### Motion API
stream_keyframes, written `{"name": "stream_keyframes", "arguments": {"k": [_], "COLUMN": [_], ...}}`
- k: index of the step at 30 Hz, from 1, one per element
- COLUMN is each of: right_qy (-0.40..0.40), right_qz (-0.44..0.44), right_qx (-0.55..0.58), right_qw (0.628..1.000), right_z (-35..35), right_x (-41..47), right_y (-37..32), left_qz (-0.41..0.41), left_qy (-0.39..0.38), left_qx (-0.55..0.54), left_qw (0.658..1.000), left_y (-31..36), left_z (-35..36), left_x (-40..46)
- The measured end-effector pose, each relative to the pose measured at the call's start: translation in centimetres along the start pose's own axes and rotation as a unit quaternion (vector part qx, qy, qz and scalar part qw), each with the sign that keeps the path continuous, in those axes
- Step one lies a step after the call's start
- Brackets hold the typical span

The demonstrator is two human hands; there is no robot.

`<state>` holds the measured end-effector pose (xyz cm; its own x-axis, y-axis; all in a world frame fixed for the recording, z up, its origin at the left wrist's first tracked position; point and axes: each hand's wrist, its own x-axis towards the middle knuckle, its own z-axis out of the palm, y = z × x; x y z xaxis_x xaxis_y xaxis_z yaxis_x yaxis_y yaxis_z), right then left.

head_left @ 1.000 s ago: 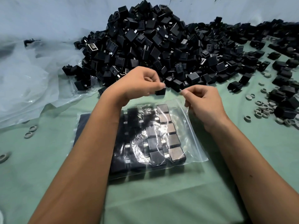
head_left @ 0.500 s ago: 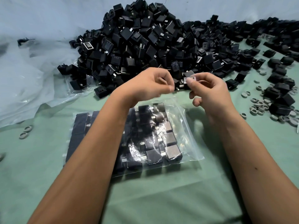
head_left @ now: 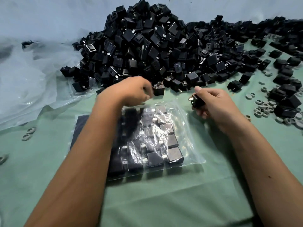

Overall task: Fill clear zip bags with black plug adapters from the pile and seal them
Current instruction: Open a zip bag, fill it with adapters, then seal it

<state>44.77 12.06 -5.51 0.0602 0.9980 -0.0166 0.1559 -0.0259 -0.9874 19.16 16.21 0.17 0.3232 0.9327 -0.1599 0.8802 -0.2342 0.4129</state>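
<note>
You are still filling: the zip bag (head_left: 178, 128) lies just below both hands, its mouth not yet sealed by the look of it. Your right hand (head_left: 214, 105) grips one plug adapter (head_left: 196, 101); slide it in next. Your left hand (head_left: 134, 90) is blurred, fingers curled beside an adapter at the pile (head_left: 164, 46) edge; I cannot tell whether it holds anything.

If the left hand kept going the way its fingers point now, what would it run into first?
Most likely the lone black adapter just past the left hand, at the pile's near edge. The fingers are blurred, so contact is unclear.

Left hand (head_left: 134, 91) blurred, fingers curled; right hand (head_left: 214, 104) gripping.
</note>
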Motion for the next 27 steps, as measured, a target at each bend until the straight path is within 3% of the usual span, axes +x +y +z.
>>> {"name": "stream_keyframes", "arguments": {"k": [7,13,27], "right_qy": [-0.023,-0.058,-0.013], "right_qz": [0.004,-0.03,-0.02], "right_qx": [-0.021,-0.131,-0.116], "right_qw": [1.0,0.989,0.993], "right_z": [1.7,2.7,3.2], "right_x": [-0.6,-1.1,-0.5], "right_y": [0.0,-0.3,0.1], "left_qz": [-0.089,-0.138,-0.148], "left_qy": [-0.068,-0.075,-0.063], "left_qx": [-0.012,-0.044,-0.042], "left_qw": [0.994,0.987,0.986], "left_y": [-4.8,-7.4,-8.8], "left_z": [-2.0,-2.8,-2.9], "left_x": [-1.4,-2.6,-2.6]}}
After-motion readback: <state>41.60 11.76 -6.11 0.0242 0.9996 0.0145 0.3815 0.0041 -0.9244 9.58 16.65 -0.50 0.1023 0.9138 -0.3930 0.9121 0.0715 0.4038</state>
